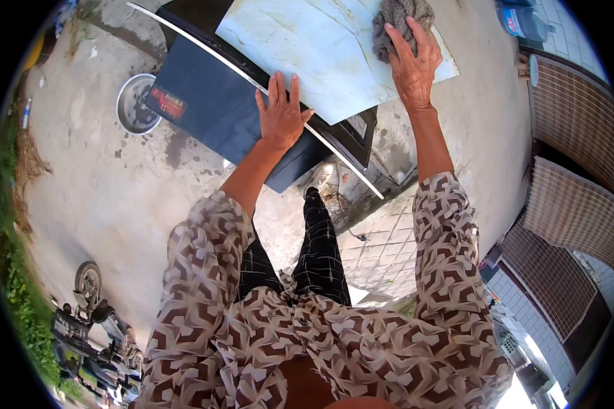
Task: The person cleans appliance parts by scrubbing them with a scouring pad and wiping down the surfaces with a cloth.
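A pale blue panel (pixel 314 58) with brownish streaks lies over a dark frame with a white edge strip (pixel 205 48). My left hand (pixel 282 112) rests with spread fingers on the near edge of the panel and the dark frame, holding nothing. At the panel's far right, my right hand (pixel 414 65) presses on a crumpled grey-brown cloth (pixel 392 20), its fingers over the cloth's near side. Under the frame, a dark blue board (pixel 211 102) with a red label sticks out to the left.
A metal basin (pixel 138 104) stands on the concrete ground to the left. Motorbikes (pixel 99 334) are parked at the lower left, beside green plants. Brown woven covers (pixel 576 116) hang along a tiled wall at the right, with a large water bottle (pixel 525 24) at the upper right.
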The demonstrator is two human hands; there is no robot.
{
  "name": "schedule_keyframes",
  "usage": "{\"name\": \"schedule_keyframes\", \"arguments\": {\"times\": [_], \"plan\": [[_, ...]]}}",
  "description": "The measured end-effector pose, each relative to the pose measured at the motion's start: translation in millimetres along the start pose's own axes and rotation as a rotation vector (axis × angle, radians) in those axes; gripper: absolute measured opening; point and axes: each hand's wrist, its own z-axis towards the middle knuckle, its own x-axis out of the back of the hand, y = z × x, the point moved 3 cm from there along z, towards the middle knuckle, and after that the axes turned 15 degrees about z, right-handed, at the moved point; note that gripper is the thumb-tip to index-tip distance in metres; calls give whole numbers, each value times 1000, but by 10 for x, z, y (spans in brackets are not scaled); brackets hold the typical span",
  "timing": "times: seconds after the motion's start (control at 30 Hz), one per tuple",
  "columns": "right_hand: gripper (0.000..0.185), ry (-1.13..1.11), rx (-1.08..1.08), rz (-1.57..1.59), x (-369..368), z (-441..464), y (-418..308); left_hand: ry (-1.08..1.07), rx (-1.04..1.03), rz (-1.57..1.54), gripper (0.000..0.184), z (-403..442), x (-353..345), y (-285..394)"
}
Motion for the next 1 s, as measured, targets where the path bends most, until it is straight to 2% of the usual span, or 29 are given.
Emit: {"name": "schedule_keyframes", "arguments": {"times": [0.1, 0.27, 0.4, 0.5, 0.53, 0.57, 0.63, 0.73, 0.77, 0.87, 0.93, 1.0], "plan": [[30, 12, 178, -105, -305, 879, -261, -19, 9, 6, 83, 6, 43, 1], [26, 51, 294, -45, -848, 1682, -439, -7, 7, -13, 84, -39, 94, 1], [19, -188, 281, -75, -730, 1704, -485, -1, 16, -7, 82, -57, 141, -127], [19, -190, 185, -175, 15, 1015, -260, -26, 19, 9, 82, -29, 99, 26], [60, -367, 49, -243, -53, 914, -70, -22, 16, 0, 81, -33, 93, 47], [58, -259, 119, -190, 211, 640, -3, -21, 12, -8, 81, -37, 96, 59], [55, -260, -30, -277, 612, 54, 131, -10, 13, -30, 81, -31, 93, 82], [55, -230, 40, -202, 660, -67, 193, -20, 8, -62, 81, -53, 91, 61], [55, -250, 35, -208, 580, 85, 166, -30, 4, -60, 81, -53, 89, 57], [45, -158, 204, -202, -26, 808, 81, -28, 5, -73, 81, -52, 73, -19], [53, -144, 236, -267, -405, 1291, -34, -25, 5, -67, 79, -45, 119, 33], [19, 55, 459, -133, -842, 2034, -497, -19, 16, -72, 79, -60, 114, 1]]}}
